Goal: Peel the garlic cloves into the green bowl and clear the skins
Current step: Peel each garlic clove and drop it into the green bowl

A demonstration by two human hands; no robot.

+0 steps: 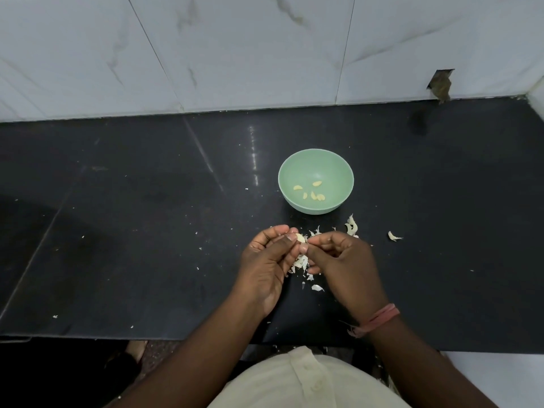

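**Peeling a clove above the skin pile**

From the head camera, your left hand [269,254] pinches a small pale garlic clove [300,238] between thumb and fingertips, while your right hand [338,254] nips at its skin, the two hands touching just short of the pale green plastic bowl [316,160]. Several peeled yellow cloves [312,192] already lie inside. Keep your grip light, pull the skin from the tip, and let it drop onto the papery white skins [300,265] on the black stone counter [132,216].
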